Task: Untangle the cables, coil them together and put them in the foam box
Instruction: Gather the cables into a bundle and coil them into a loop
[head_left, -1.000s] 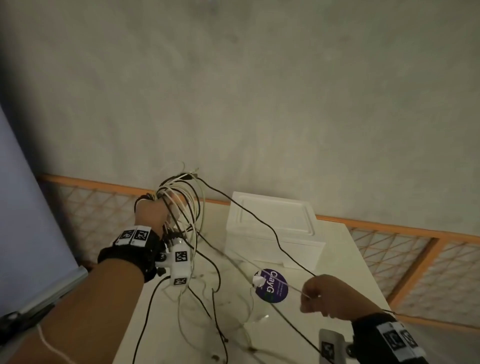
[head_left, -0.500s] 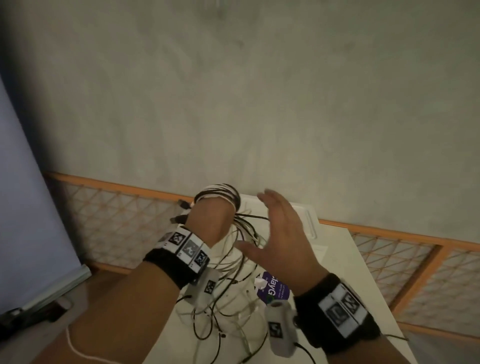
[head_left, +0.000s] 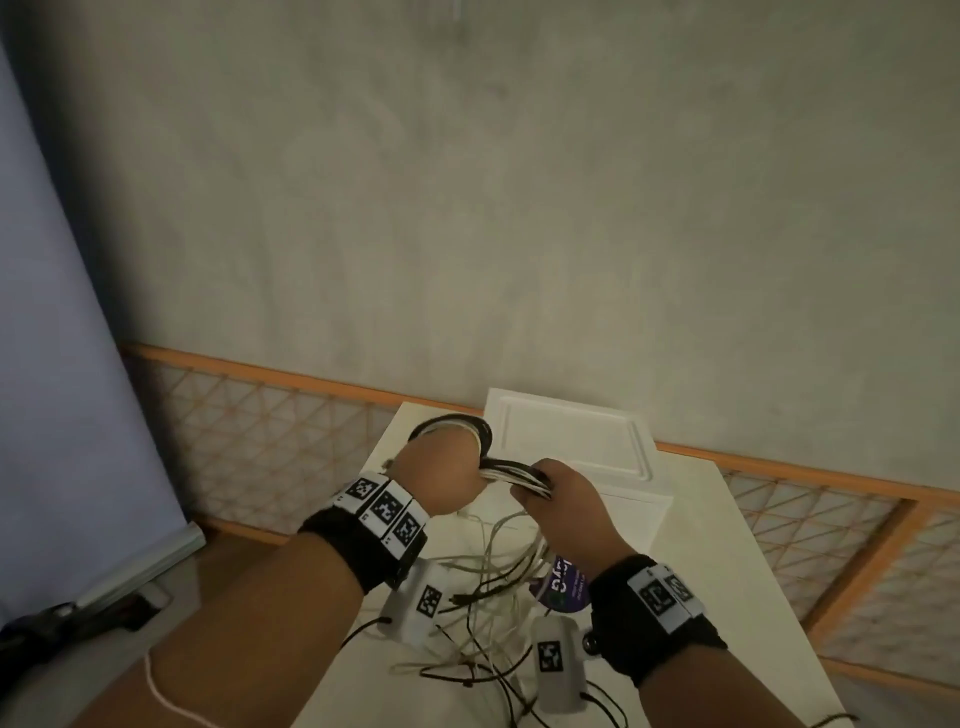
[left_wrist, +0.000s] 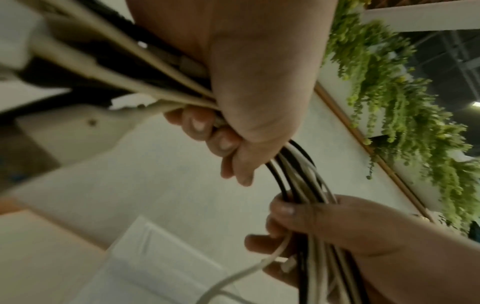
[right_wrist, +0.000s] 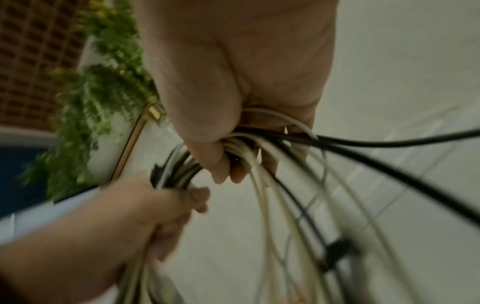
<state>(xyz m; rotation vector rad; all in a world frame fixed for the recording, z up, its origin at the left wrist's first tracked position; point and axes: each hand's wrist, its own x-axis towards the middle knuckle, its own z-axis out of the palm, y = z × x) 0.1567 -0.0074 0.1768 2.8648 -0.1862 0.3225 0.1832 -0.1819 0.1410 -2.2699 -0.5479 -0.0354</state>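
Note:
A bundle of black and white cables (head_left: 511, 473) runs between both hands above the table. My left hand (head_left: 441, 475) grips one side of the bundle, with loops (head_left: 457, 423) arching over its knuckles. My right hand (head_left: 558, 493) grips the other side, fingers curled round the strands (right_wrist: 241, 148). The left wrist view shows both fists closed on the cables (left_wrist: 298, 174). Loose cable ends (head_left: 483, 613) hang down and lie tangled on the table. The white foam box (head_left: 571, 441), lid on, stands just behind the hands.
The white table (head_left: 727, 571) ends close on the right and left. A round purple sticker (head_left: 563, 584) lies under my right wrist. A wooden lattice rail (head_left: 831, 519) and a grey wall stand behind. A blue panel (head_left: 52, 415) rises at the left.
My right hand let go of a single stretched cable, swung up open toward the coil, and now grips the bundle beside my left hand. Both hands have moved lower and closer together.

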